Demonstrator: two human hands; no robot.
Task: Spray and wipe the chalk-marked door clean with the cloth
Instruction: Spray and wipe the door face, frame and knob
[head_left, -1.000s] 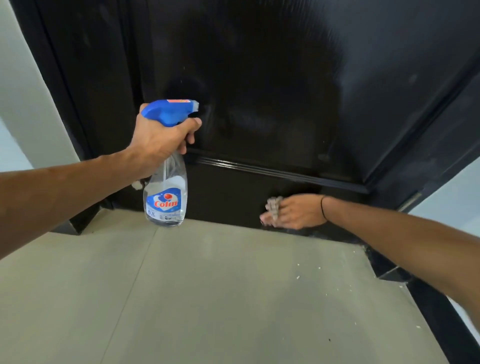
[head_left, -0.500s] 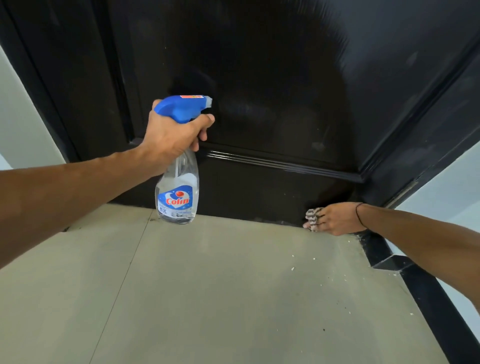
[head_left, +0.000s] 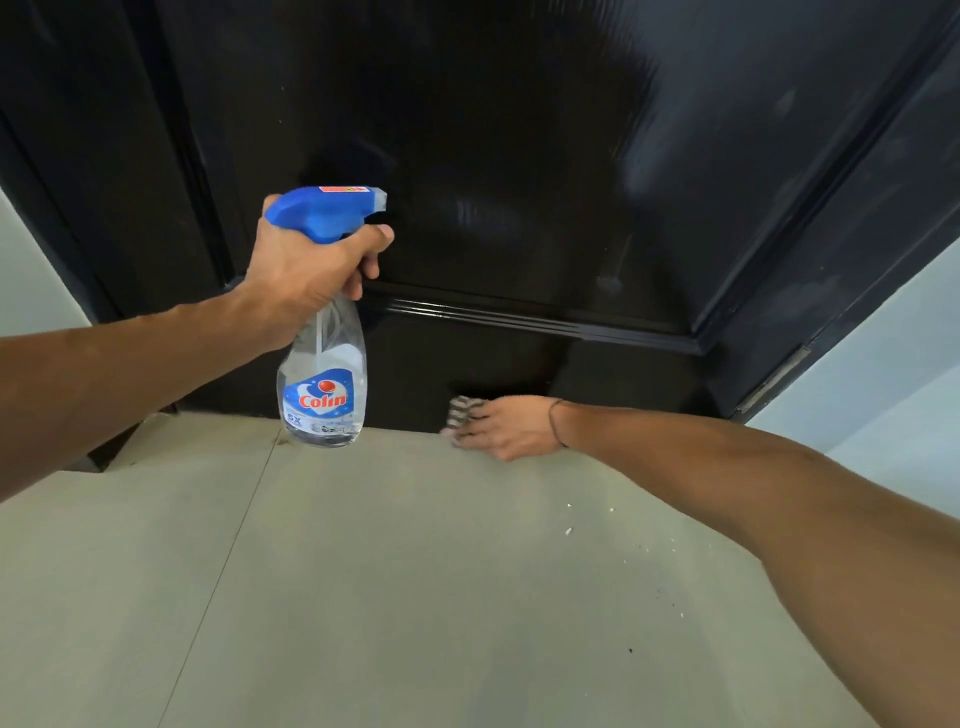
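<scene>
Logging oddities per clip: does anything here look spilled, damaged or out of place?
Only small white crumbs and dark specks scattered on the floor near the door. The spray bottle is upright in the left hand; the right hand presses the cloth low on the door.

Even, moderately bright daylight. Soft sheen and pale glare streaks on the glossy black door (head_left: 519, 156). Wide-angle bending at edges. The cloth (head_left: 464, 410) shows slight motion blur.
</scene>
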